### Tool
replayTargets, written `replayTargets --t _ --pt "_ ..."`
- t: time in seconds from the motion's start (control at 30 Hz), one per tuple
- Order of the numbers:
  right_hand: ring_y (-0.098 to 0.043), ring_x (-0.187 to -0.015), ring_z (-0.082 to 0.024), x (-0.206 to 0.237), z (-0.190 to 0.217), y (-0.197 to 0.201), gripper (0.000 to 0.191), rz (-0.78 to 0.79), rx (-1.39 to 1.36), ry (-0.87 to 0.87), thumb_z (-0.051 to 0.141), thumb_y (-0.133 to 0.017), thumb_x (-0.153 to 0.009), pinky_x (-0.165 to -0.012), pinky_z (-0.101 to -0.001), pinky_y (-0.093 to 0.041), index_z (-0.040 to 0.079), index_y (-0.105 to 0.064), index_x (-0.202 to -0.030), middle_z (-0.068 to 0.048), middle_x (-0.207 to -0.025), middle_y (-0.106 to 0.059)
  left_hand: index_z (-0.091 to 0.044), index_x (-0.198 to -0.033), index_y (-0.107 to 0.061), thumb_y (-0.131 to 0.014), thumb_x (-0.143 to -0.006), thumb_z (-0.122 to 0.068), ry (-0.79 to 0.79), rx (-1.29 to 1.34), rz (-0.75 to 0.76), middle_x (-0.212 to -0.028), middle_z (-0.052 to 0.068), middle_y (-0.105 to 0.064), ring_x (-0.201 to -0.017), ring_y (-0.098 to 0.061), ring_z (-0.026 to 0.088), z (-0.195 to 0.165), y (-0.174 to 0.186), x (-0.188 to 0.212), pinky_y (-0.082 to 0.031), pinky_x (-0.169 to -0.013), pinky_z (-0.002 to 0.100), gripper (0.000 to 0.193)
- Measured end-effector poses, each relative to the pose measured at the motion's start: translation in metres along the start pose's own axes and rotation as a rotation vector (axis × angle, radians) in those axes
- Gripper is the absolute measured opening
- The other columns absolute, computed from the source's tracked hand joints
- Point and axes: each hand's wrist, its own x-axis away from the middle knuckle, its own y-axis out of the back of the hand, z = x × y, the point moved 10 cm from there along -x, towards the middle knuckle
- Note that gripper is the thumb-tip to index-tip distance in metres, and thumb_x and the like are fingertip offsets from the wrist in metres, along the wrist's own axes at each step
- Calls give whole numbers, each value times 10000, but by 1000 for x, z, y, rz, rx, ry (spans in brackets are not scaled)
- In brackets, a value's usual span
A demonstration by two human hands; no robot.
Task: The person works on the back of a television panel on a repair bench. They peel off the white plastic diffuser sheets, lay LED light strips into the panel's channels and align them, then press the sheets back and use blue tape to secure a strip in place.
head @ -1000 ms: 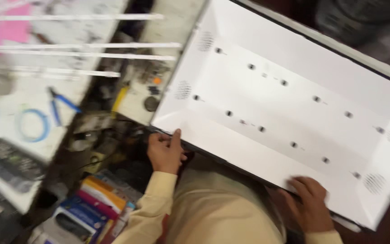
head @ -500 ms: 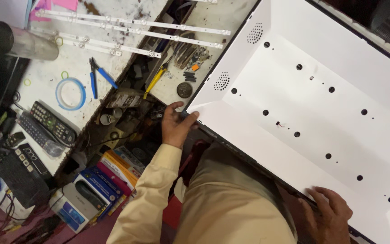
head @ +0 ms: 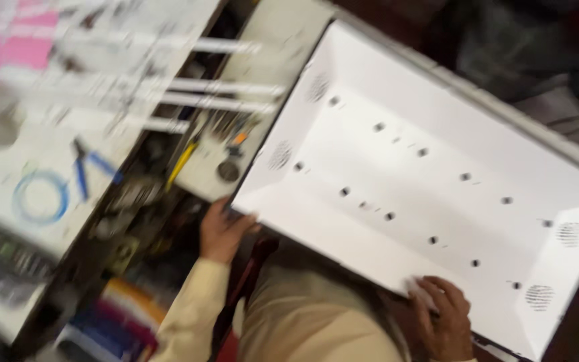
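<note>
A large white shallow tray-like panel (head: 437, 167) with rows of small dark holes lies tilted across the workbench in front of me. My left hand (head: 221, 231) grips its near left corner. My right hand (head: 445, 318) holds its near edge toward the right, fingers curled over the rim. Both sleeves are pale yellow. The picture is motion-blurred.
Left of the panel, several long white strips (head: 216, 94) lie on a cluttered white bench. A blue ring (head: 40, 198), blue-handled pliers (head: 92, 164), a yellow-handled tool (head: 181, 164) and a remote control (head: 5, 251) lie there. Stacked colourful boxes (head: 112, 318) sit at lower left.
The view has swung and blurred. The panel now sits more to the left and lower in view. Both hands keep their hold on its near edge.
</note>
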Motion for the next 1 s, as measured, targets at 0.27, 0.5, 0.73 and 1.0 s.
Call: replayTargets --t 0.27,0.5,0.73,1.0 --pt "-721 -1100 -294 -33 -78 54 271 -285 48 -210 106 -788 -835 -804 -337 -598 58 -768 -1101 -140 -1256 -716 52 -1395 -456 -921 -683 -249 -36 -977 -190 -1198 298 -605 -1048 -659 387 -93 -8 -2 -560 -878 475 902" --pt "-730 -952 -295 -133 -138 106 211 -267 -50 -257 150 -724 -903 -742 -383 -572 70 -757 -1095 -135 -1195 -734 -23 -1200 -673 -721 -919 -176 -875 -1126 53 -1286 187 -634 -1249 -573 399 -184 -208 -18 -476 -1061 468 323" --pt "-709 -1012 -334 -212 -151 110 152 -315 -120 -36 89 -721 -905 -885 -392 -566 46 -744 -1049 -146 -1112 -734 -41 -1196 -697 -655 -924 -69 -931 -1233 546 -1370 170 -615 -1343 -527 359 -128 -393 -97 -453 -1106 428 277" --pt "-711 -994 -346 -229 -178 97 127 -371 -124 -23 20 -734 -853 -854 -403 -570 27 -743 -980 -156 -1067 -746 -49 -1283 -694 -663 -951 -211 -1092 -1452 538 -1450 186 -569 -1427 -437 366 -88 -488 -136 -304 -1208 492 370"
